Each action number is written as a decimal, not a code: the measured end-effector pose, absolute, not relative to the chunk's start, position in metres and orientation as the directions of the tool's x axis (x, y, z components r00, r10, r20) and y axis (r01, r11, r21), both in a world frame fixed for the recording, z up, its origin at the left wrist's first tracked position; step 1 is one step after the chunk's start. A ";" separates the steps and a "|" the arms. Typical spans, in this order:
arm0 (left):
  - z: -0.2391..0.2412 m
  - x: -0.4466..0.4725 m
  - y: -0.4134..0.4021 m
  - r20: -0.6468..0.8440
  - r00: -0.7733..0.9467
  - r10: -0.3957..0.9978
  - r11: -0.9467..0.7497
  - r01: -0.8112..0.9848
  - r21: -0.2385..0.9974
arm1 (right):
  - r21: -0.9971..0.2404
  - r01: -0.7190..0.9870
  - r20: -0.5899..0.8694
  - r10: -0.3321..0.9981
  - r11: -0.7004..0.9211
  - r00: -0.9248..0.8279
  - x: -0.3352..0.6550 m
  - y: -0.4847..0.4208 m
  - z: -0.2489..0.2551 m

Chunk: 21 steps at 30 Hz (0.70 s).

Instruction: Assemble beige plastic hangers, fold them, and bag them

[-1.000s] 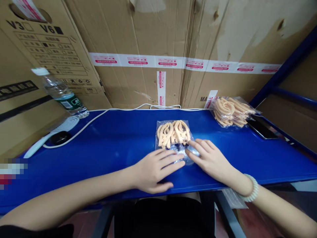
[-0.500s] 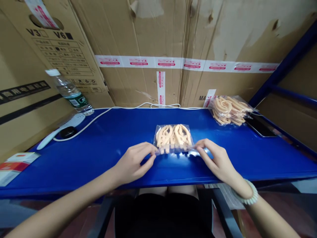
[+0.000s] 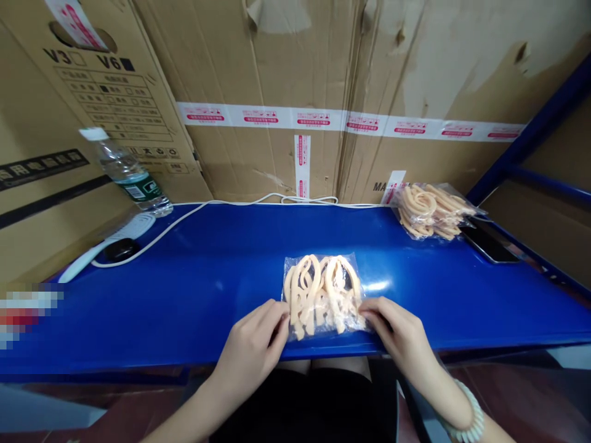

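Note:
A clear plastic bag (image 3: 323, 295) of pale, beige looped strips lies on the blue table near its front edge. The strips curl into loops at the far end of the bag, with straight ends towards me. My left hand (image 3: 258, 335) pinches the bag's left side between thumb and fingers. On the opposite side, my right hand (image 3: 397, 329) pinches the right edge in the same way. A pale green coiled band (image 3: 468, 412) circles my right wrist.
Similar bags of looped strips (image 3: 431, 209) are piled at the back right, beside a dark phone (image 3: 492, 243). A water bottle (image 3: 133, 178), a pale blue brush-like item (image 3: 111, 243), a black rounded object (image 3: 121, 250) and a white cable (image 3: 184, 218) sit left. Cardboard (image 3: 268, 160) walls the back.
The bag has come closer to the table's front edge and now lies flatter, showing more of the strips. Both hands have moved towards me with it, still pinching its sides.

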<state>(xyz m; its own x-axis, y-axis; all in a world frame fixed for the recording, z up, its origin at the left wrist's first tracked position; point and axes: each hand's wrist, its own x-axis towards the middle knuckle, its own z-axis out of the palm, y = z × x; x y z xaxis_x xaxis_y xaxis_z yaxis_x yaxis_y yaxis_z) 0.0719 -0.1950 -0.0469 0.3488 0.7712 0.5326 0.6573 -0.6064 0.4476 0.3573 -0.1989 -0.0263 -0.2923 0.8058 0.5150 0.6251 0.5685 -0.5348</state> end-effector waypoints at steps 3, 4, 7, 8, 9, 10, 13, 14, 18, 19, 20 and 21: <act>-0.044 0.063 -0.199 0.573 0.417 0.706 -0.674 0.645 0.360 | -0.527 0.620 0.492 0.803 0.582 -0.335 0.366 -0.206 -0.023; -0.044 0.060 -0.200 0.580 0.439 0.686 -0.691 0.643 0.330 | -0.520 0.623 0.490 0.801 0.585 -0.344 0.369 -0.208 -0.024; -0.049 0.053 -0.203 0.600 0.487 0.634 -0.725 0.644 0.243 | -0.476 0.621 0.550 0.762 0.623 -0.342 0.373 -0.212 -0.029; -0.051 0.052 -0.204 0.606 0.497 0.621 -0.732 0.643 0.223 | -0.461 0.617 0.583 0.742 0.637 -0.331 0.372 -0.212 -0.031; -0.053 0.053 -0.205 0.612 0.502 0.612 -0.738 0.641 0.212 | -0.450 0.616 0.609 0.727 0.647 -0.318 0.371 -0.212 -0.034; -0.054 0.054 -0.207 0.619 0.502 0.604 -0.742 0.638 0.208 | -0.441 0.617 0.628 0.715 0.652 -0.306 0.368 -0.212 -0.036; -0.055 0.061 -0.212 0.664 0.481 0.572 -0.755 0.626 0.196 | -0.430 0.620 0.653 0.700 0.656 -0.288 0.362 -0.214 -0.038; -0.054 0.063 -0.214 0.692 0.477 0.542 -0.763 0.624 0.168 | -0.431 0.618 0.653 0.700 0.658 -0.289 0.361 -0.216 -0.038; -0.050 0.070 -0.219 0.776 0.544 0.318 -0.838 0.545 -0.038 | -0.425 0.609 0.661 0.689 0.669 -0.297 0.366 -0.229 -0.033; -0.047 0.072 -0.219 0.774 0.571 0.273 -0.863 0.501 -0.065 | -0.412 0.619 0.668 0.684 0.668 -0.294 0.369 -0.234 -0.030; -0.042 0.073 -0.218 0.768 0.592 0.245 -0.889 0.453 -0.066 | -0.395 0.639 0.681 0.677 0.660 -0.279 0.372 -0.238 -0.025; -0.036 0.076 -0.216 0.761 0.608 0.226 -0.914 0.404 -0.051 | -0.375 0.665 0.702 0.666 0.646 -0.251 0.375 -0.241 -0.020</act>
